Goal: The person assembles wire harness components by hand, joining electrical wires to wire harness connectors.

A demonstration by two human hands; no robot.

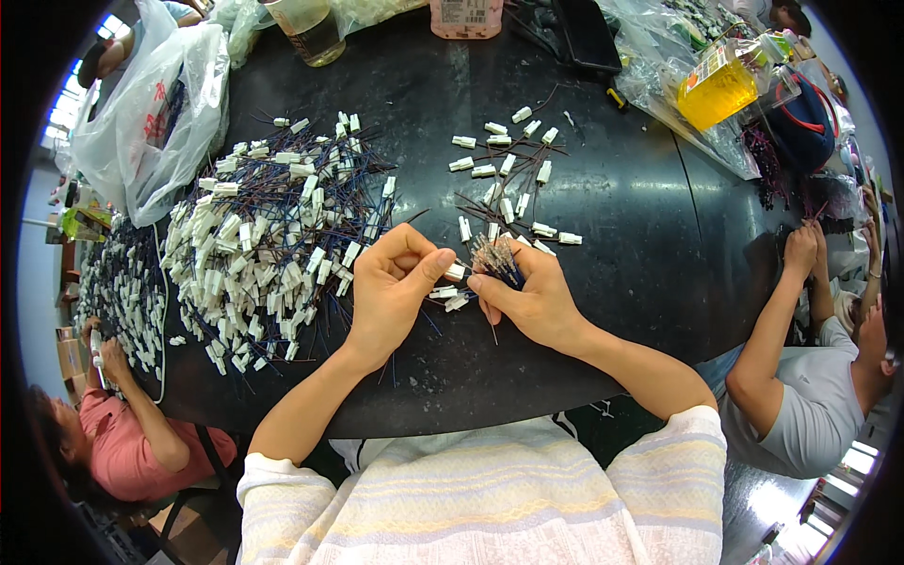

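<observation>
The fisheye on my head looks steeply down and forward, near enough that my left hand [397,287] and right hand [543,299] sit mid-frame, my shirt [480,494] fills the bottom centre and the black table [631,254] spreads above.

Open black tabletop [640,254] leaves passage at right, while a white connector heap [250,240] obstructs the left.

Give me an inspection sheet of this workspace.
Surface: dark, glossy table, heavily covered at left.
Work pieces: big heap of wired white connectors at left; smaller scattered group farther right.
Clutter: plastic bag, bottle of yellow liquid, black phone-like device.
Hands: left hand pinches a white connector; right hand grips a wire bundle.
Cables: pale cord along the heap's left side.
Surroundings: person in pink at left, person in grey at right.
</observation>
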